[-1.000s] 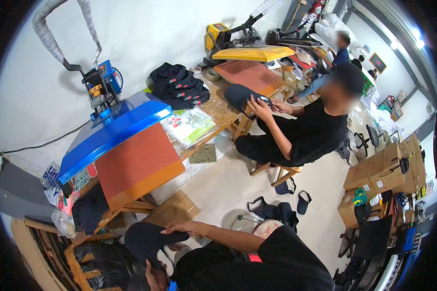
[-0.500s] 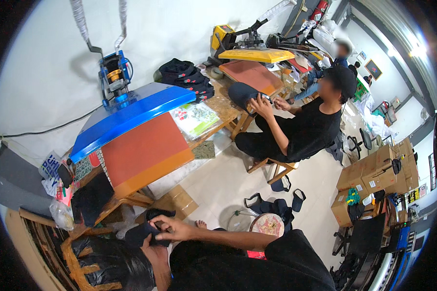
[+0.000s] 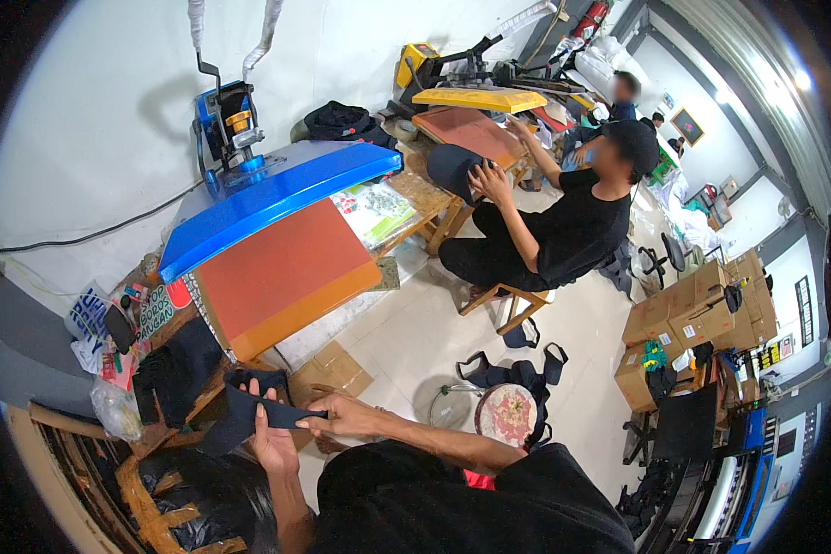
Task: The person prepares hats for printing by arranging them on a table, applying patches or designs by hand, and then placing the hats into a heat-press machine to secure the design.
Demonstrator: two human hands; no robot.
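Observation:
A dark fabric cap [image 3: 226, 427] is stretched between my hands at the lower left, beside the front of the blue-topped heat press. My left hand [image 3: 272, 443] supports it from below, its fingers raised against the cloth. At the cap's right end, my right hand [image 3: 340, 415] pinches a narrow strip between thumb and fingers. The band stands partly open at the top. What the left thumb does is hard to make out.
The blue heat press [image 3: 286, 198] stands over an orange-brown plate [image 3: 291, 268]. A seated co-worker [image 3: 586, 217] holds another dark cap [image 3: 454, 174] near a yellow press [image 3: 480, 99]. A round stool [image 3: 508, 415] and dark caps [image 3: 526, 377] are on the floor; cardboard boxes [image 3: 679, 309] stand right.
My hands have raised the cap and drawn it wider, the right hand moving to its right end. The co-worker's far hand now reaches toward the yellow press. My view has shifted slightly.

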